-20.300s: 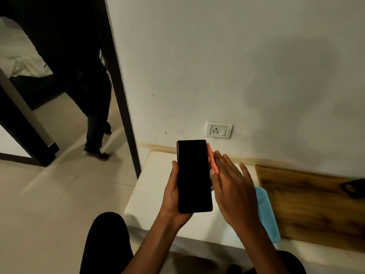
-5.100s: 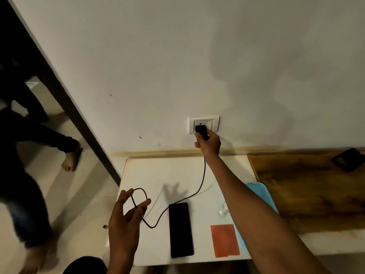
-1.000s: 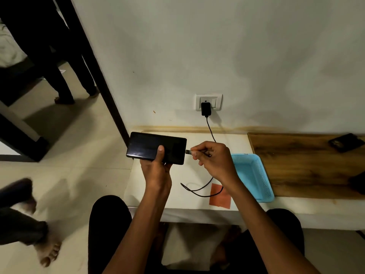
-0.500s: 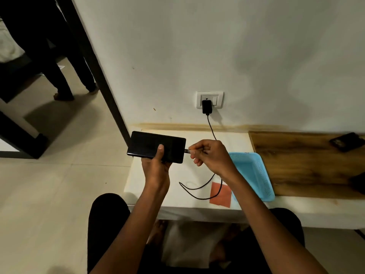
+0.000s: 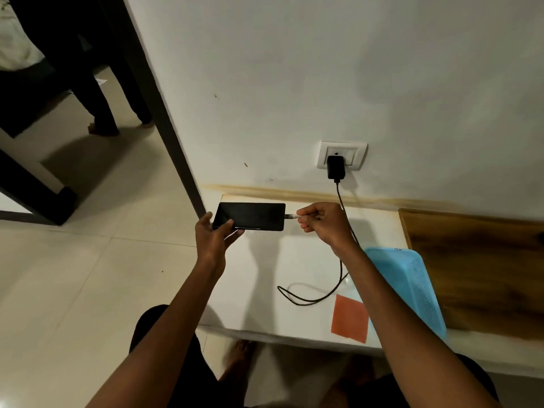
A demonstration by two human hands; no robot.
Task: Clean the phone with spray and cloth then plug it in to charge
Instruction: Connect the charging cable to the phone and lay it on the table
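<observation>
A white wall (image 5: 294,69) meets a pale tiled floor (image 5: 73,275); a dark door frame (image 5: 153,98) stands left, dimly lit.

The right hand (image 5: 322,223) hides the thin black charging cable (image 5: 340,278) behind its wrist. At three o'clock the frame's edge cuts off the brown wooden board (image 5: 477,269). Whether the silver plug tip (image 5: 291,216) is seated in the black slab phone (image 5: 250,216) is too small to tell.

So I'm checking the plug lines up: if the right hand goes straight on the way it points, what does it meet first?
Most likely the phone: the right hand aims the cable tip at its short right edge, seemingly just short of the port.
</observation>
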